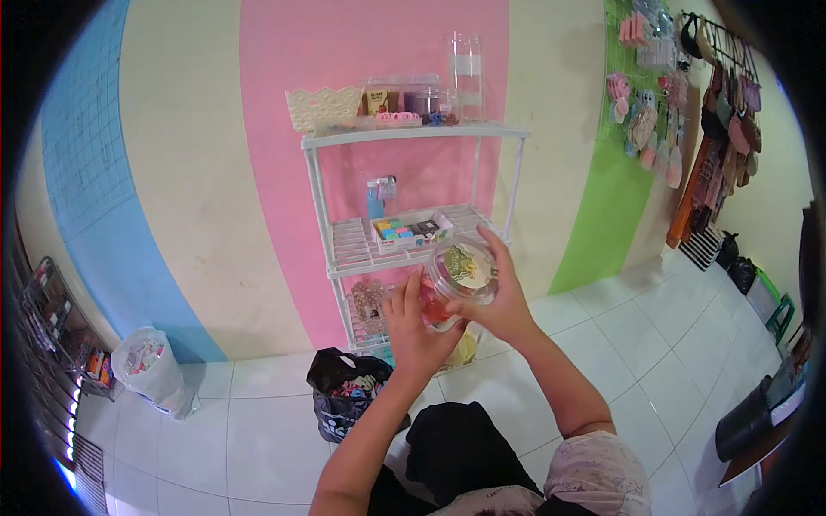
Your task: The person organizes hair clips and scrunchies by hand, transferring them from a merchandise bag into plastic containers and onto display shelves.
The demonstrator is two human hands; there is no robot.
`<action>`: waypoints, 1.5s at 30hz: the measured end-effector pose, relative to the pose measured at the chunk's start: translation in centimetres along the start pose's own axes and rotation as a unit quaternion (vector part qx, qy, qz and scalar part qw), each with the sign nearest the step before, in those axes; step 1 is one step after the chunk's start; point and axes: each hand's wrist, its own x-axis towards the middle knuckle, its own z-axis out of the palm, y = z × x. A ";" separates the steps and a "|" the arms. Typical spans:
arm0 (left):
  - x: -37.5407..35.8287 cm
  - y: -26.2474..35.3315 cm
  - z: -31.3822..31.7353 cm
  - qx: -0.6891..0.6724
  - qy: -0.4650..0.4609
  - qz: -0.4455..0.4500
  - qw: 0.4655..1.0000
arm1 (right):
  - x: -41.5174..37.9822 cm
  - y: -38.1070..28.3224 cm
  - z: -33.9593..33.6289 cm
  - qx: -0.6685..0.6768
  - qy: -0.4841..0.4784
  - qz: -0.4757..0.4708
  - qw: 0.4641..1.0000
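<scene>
Between both hands is a clear plastic jar (465, 266) with a round label on its lid and something red and pink inside. It is tilted, lid toward me, in front of the shelf rack. My right hand (506, 303) wraps the jar's right side, thumb across the front and fingers at the top. My left hand (415, 324) closes around the jar's lower left side. Just behind the jar, a white tray (391, 246) of small colourful blocks and dark pieces sits on the middle shelf. The jar's far side is hidden.
The white rack (413, 133) carries a cream lattice basket (323, 109) and clear containers on top, and a blue bottle (375, 199) below. On the floor are a black bag (331, 408) and a white bag (155, 365). Bags and accessories hang at right.
</scene>
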 end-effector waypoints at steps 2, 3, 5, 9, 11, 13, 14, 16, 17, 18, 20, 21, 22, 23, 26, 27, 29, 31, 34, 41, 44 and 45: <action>1.1 0.5 -1.0 -0.033 -0.019 -0.001 0.999 | 0.7 0.1 -0.5 0.122 -0.017 -0.059 0.991; 1.5 0.4 -1.7 -0.063 -0.049 -0.022 0.997 | 1.5 0.2 -1.6 0.101 -0.054 -0.078 0.990; 2.1 1.2 -2.6 -0.072 -0.071 -0.046 0.994 | 2.0 0.0 -1.6 0.132 -0.036 -0.054 0.989; 2.1 2.1 -2.6 -0.058 -0.026 -0.060 0.996 | 1.9 -1.2 2.1 0.232 0.109 0.035 0.966; 1.7 1.8 -2.3 -0.034 0.004 -0.034 0.999 | 1.7 -1.7 3.5 0.212 0.147 0.013 0.966; 2.0 1.5 -2.2 0.035 0.045 0.024 0.998 | 1.7 -2.2 4.3 0.182 0.158 -0.023 0.970; 2.0 1.6 -2.4 0.018 0.044 0.016 0.999 | 1.7 -2.2 4.4 0.175 0.153 -0.037 0.972; 2.4 1.8 -3.0 -0.016 0.042 0.007 0.999 | 2.5 -1.5 3.9 0.192 0.098 -0.054 0.975; 2.3 1.4 -3.5 -0.040 0.033 0.036 0.998 | 3.5 -1.7 3.2 0.232 0.090 -0.042 0.968; 2.0 0.9 -4.2 -0.065 0.025 0.065 0.995 | 4.9 -2.2 1.8 0.271 0.080 -0.032 0.959; 1.2 -0.6 -6.5 -0.032 0.014 0.153 0.988 | 9.0 -3.4 -2.4 0.184 0.096 -0.027 0.978; 0.3 -1.7 -7.7 -0.025 0.004 0.133 0.991 | 11.9 -3.2 -4.7 0.161 0.114 -0.048 0.979; -0.8 -2.9 -8.6 -0.018 -0.006 0.112 0.994 | 14.9 -3.2 -6.8 0.139 0.133 -0.069 0.979; -1.9 -3.9 -9.2 -0.064 0.016 0.040 0.997 | 17.8 -3.4 -8.0 0.130 0.161 -0.086 0.974; -4.8 -6.6 -10.7 -0.149 0.053 -0.113 0.981 | 25.3 -2.7 -10.9 0.023 0.198 -0.109 0.974; -5.7 -7.3 -11.1 -0.169 0.059 -0.152 0.972 | 27.2 -1.9 -11.7 -0.026 0.204 -0.112 0.972; -7.7 -8.7 -11.3 -0.166 0.069 -0.154 0.971 | 31.1 1.5 -13.1 -0.061 0.195 -0.084 0.975; -8.6 -9.4 -11.2 -0.164 0.073 -0.170 0.969 | 32.9 3.7 -13.5 -0.095 0.189 -0.070 0.975; -9.8 -9.6 -11.7 -0.158 0.071 -0.213 0.962 | 33.6 5.5 -12.9 -0.120 0.168 -0.059 0.977; -9.3 -10.9 -12.3 -0.141 0.111 -0.237 0.955 | 34.2 6.0 -11.6 -0.151 0.144 -0.045 0.977; -9.0 -11.4 -12.4 -0.134 0.111 -0.236 0.956 | 35.9 5.3 -12.3 -0.137 0.213 -0.067 0.965; -9.0 -11.6 -12.7 -0.129 0.113 -0.239 0.956 | 36.6 4.6 -12.6 -0.124 0.243 -0.075 0.959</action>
